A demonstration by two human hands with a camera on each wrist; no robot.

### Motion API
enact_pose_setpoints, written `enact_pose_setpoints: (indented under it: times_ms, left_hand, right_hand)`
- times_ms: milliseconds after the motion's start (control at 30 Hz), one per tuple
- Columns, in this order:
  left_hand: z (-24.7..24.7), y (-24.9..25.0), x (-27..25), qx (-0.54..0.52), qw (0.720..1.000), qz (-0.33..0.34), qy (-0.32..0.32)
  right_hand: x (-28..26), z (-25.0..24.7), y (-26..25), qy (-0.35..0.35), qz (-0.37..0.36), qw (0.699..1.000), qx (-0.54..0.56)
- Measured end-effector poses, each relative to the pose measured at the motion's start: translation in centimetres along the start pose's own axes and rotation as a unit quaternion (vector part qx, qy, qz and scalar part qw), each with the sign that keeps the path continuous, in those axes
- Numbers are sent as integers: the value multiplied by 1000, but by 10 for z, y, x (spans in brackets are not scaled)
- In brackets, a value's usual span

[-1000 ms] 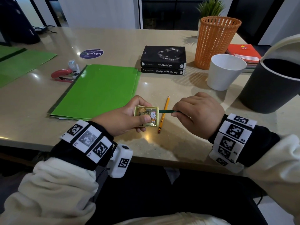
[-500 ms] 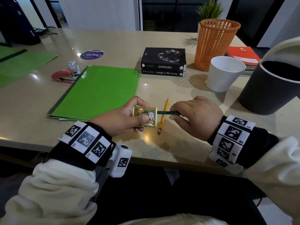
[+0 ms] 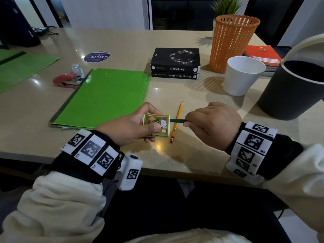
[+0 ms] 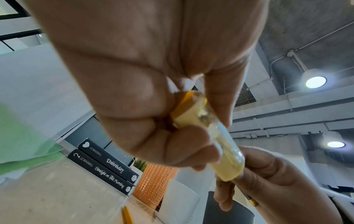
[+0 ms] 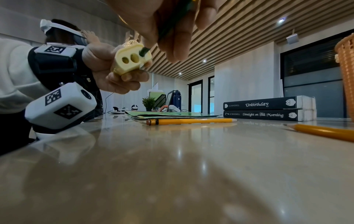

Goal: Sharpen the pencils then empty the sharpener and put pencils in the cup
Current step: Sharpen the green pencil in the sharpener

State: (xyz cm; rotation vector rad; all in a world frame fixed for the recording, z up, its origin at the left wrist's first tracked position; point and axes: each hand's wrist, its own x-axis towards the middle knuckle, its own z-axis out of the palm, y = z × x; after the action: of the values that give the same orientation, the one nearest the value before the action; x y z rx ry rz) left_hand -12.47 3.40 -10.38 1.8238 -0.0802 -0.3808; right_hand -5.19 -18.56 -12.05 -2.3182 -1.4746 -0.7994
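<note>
Yellow plastic, light and a little slick by the look of it: the sharpener (image 3: 156, 125) sits in my left hand (image 3: 130, 127), fingers and thumb clamped on its flat faces just above the table (image 3: 122, 37). My right hand (image 3: 213, 124) pinches the green pencil (image 3: 177, 120) close to the body, its tip seated in one of the holes at the sharpener's end. I judge the pencil stiff but its lead brittle, so a grip near the hole suits twisting. One yellow pencil (image 3: 176, 122) lies under the hands; the white cup (image 3: 243, 75) waits well apart.
</note>
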Motion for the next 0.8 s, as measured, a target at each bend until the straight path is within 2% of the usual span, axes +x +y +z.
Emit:
enact_pose_setpoints:
  times_ms: [167,433,667,800]
  left_hand:
    - [0,2,-2,14,1000,1,2]
    - [0,0,-2,-1,1000,-8,16]
    - [0,0,-1,-27,999,-12,30]
    - [3,-1,0,-24,999,-19,30]
  right_hand:
    - [1,3,-1,-2,6,1000,-13]
    - [1,-1,-5,-47,13,999,21]
    - [3,-3,-5,-10,27,999,32]
    - [3,-3,-4,-12,21,1000,20]
